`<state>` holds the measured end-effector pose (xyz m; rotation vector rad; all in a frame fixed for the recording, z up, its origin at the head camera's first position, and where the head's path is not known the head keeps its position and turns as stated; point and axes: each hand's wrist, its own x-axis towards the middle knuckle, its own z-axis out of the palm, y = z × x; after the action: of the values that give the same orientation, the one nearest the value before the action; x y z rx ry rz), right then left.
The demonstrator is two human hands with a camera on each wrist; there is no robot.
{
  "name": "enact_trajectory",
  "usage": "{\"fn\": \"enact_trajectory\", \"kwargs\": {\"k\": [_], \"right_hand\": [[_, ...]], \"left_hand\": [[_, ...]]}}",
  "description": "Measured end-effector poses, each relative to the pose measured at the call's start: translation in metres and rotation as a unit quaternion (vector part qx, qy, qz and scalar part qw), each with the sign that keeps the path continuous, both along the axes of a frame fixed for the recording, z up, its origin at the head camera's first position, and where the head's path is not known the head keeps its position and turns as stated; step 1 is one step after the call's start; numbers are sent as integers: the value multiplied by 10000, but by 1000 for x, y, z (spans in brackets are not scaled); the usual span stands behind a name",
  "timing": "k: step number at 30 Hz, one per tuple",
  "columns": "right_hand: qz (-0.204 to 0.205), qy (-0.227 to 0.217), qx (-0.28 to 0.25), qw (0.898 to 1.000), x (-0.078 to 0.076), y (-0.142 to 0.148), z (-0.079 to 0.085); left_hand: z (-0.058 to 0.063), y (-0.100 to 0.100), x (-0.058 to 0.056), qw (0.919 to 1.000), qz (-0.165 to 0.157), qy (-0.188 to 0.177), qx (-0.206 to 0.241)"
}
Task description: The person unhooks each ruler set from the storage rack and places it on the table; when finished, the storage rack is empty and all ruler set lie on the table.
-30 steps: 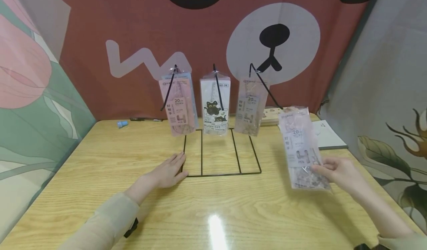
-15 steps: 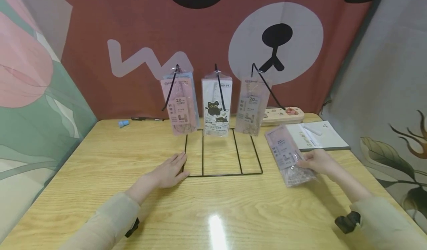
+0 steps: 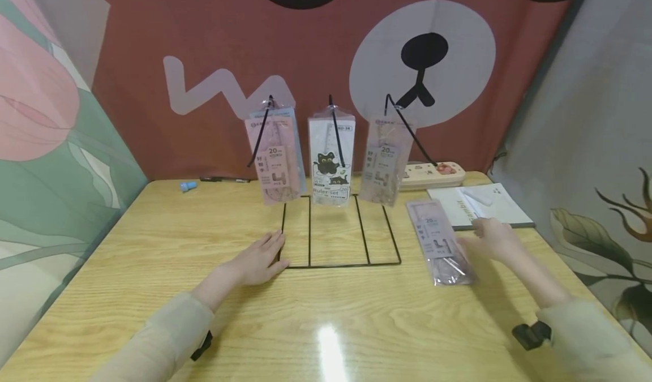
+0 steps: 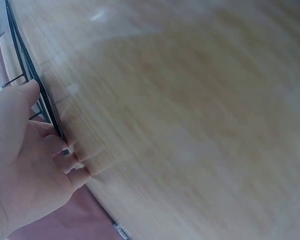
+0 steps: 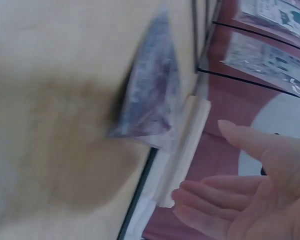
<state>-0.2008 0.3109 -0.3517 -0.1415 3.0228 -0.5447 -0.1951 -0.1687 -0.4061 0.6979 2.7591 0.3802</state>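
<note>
On the table (image 3: 367, 314), the wire rack (image 3: 309, 232) stands mid-frame. The pink packet (image 3: 438, 243) lies right of centre, its long axis slanting from upper left to lower right. My right hand (image 3: 494, 239) is much the nearer, just right of the packet, its fingers extended and holding nothing. My left hand (image 3: 257, 261), left of centre, rests relaxed against the rack's edge, fingers nearly straight.

Glossy clear plastic sheathes the packet (image 3: 439, 240) I handle, over a shiny, smooth wood-grain tabletop (image 3: 265, 331); a smooth rack (image 3: 338, 266) of metal-looking wire, a matt paper-like notebook cover (image 3: 504, 202) and a matt cloth backdrop (image 3: 204, 25) meet my matt fabric sleeves (image 3: 158, 328).
</note>
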Motion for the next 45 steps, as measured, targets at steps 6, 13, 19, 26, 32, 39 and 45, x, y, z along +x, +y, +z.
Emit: {"fn": "enact_trajectory", "kwargs": {"k": [6, 13, 19, 26, 32, 39, 45], "right_hand": [[444, 533, -862, 9939, -13, -16, 4], [730, 413, -1919, 9778, -36, -40, -5], [728, -17, -2805, 9571, -58, -66, -12], [575, 102, -3475, 9358, -80, -98, -19], [334, 141, -3583, 9329, -91, -114, -21], [313, 264, -3509, 9355, -75, -113, -19], [540, 204, -3005, 9520, -43, -107, -13]], "left_hand": [[1, 0, 0, 10000, 13, -36, 22], [1, 0, -1, 10000, -9, -11, 13], [2, -1, 0, 10000, 12, 16, 68], [5, 1, 2, 10000, -41, 1, 34], [7, 2, 2, 10000, -47, 11, 39], [5, 3, 2, 9999, -71, 33, 63], [5, 2, 2, 10000, -40, 33, 70]]}}
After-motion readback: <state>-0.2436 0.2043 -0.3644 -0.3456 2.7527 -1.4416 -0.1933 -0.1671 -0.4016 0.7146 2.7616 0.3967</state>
